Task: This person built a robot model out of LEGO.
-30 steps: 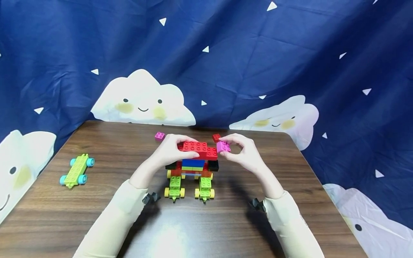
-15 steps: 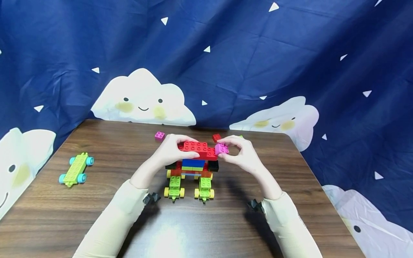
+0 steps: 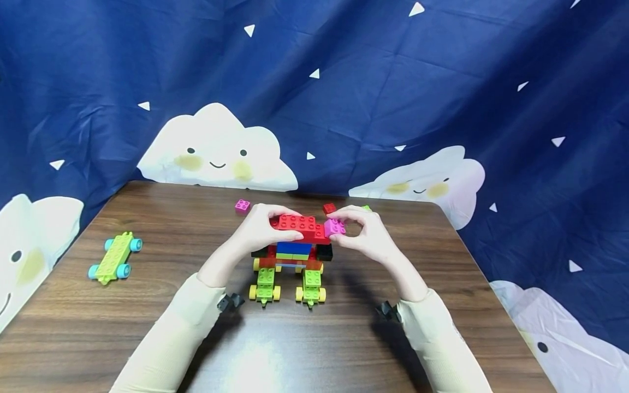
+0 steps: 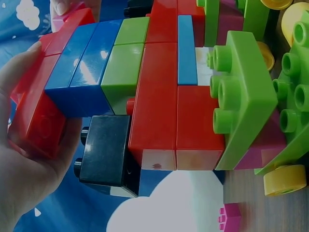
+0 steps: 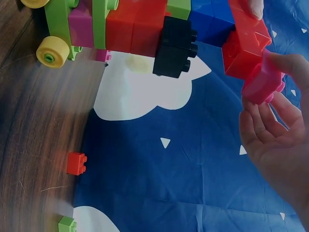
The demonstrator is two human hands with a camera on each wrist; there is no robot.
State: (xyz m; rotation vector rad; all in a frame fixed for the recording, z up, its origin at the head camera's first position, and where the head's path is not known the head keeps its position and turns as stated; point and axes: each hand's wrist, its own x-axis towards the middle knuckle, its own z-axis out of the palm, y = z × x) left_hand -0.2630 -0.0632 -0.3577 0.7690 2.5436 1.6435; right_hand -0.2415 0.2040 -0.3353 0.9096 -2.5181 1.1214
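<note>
A tall building-block figure stands on green wheeled bases [image 3: 312, 286] with yellow wheels. Blue bricks [image 4: 90, 53], red bricks [image 4: 153, 96] and a black brick [image 4: 105, 150] make up its middle. My left hand [image 3: 257, 229] grips the red bricks [image 3: 297, 222] at its top, thumb in front and fingers behind. Between thumb and fingers, my right hand [image 3: 366, 233] pinches a pink brick [image 3: 334, 227] at the right end of the red top. In the right wrist view this pink brick [image 5: 263, 79] touches the red end; whether its studs are joined cannot be told.
A loose pink brick [image 3: 242, 206] lies at the back left of the wooden table [image 3: 172, 322]. Behind my right hand are a small red brick [image 3: 329, 208] and a green brick [image 5: 67, 224]. At the left sits a green car base [image 3: 116, 257] with blue wheels.
My right hand has brought the pink brick leftward and slightly down, from beside the red end onto it. My left hand keeps its grip on the red top.
</note>
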